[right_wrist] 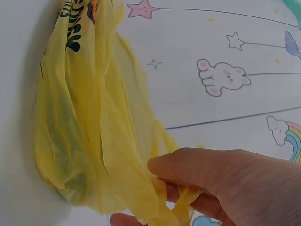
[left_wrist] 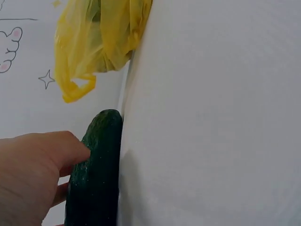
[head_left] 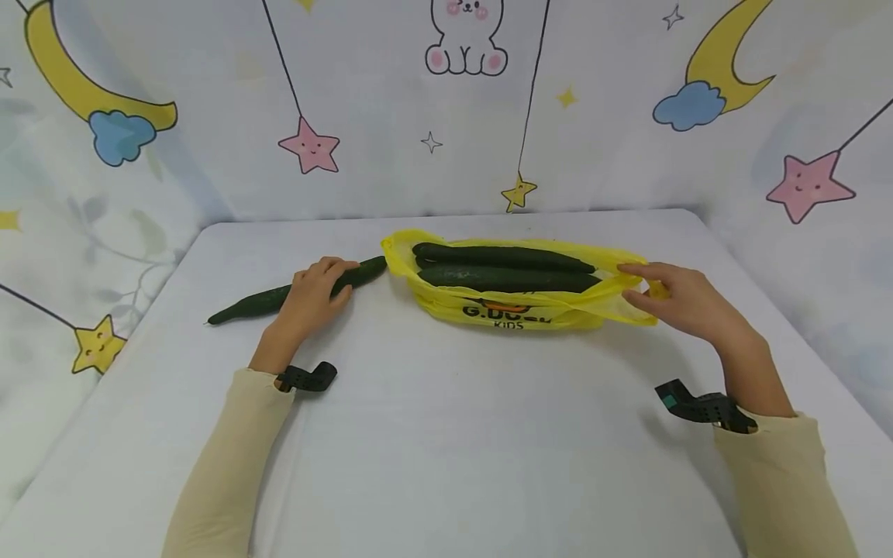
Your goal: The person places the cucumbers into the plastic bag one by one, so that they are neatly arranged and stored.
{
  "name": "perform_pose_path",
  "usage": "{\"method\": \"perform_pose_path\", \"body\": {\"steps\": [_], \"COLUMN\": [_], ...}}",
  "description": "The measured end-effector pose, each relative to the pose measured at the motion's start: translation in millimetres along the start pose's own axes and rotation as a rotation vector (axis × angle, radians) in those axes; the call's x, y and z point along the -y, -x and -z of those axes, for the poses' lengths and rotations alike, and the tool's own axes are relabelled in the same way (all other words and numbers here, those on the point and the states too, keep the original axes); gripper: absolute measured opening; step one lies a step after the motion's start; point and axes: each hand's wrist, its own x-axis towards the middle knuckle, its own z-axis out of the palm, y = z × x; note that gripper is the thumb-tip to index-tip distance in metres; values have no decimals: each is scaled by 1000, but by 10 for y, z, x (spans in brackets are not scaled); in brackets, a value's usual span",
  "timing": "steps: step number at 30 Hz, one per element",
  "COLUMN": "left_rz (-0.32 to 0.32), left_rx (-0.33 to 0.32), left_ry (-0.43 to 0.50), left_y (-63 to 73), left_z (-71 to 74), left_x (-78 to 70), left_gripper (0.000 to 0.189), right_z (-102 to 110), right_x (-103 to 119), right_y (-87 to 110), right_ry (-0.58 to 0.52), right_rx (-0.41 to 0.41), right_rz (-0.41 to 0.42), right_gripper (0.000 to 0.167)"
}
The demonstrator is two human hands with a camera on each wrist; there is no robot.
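On the left of the table a dark green cucumber (head_left: pixel 253 304) lies slantwise. My left hand (head_left: pixel 315 296) grips it, thumb on the near side and fingers over the far side; in the left wrist view the thumb rests against the cucumber (left_wrist: pixel 99 174). Just right of its tip lies a yellow plastic bag (head_left: pixel 439 304) with black print, its mouth spread upward. Inside are dark green cucumbers (head_left: pixel 509 279), side by side. At the bag's right end my right hand (head_left: pixel 691 302) pinches the handle part, and the right wrist view shows yellow film (right_wrist: pixel 117 155) between thumb and fingers.
A white cloth covers the table (head_left: pixel 460 442). Behind it hangs a white backdrop (head_left: pixel 391 93) printed with moons, stars and a bear. A dark band with a strap end sits on each wrist.
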Motion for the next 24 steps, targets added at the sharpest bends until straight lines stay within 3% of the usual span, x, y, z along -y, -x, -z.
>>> {"method": "perform_pose_path", "body": {"steps": [13, 17, 24], "left_rz": [260, 289, 286], "left_rx": [21, 9, -18], "left_ry": [38, 74, 144], "left_y": [37, 61, 93], "left_z": [44, 54, 93], "left_x": [122, 158, 185], "left_gripper": [52, 53, 51], "right_z": [-7, -7, -9], "right_x": [-9, -6, 7], "right_y": [-5, 4, 18], "right_ry": [8, 6, -1], "right_rx": [1, -2, 1], "right_rz": [-2, 0, 4], "right_gripper": [52, 51, 51]}}
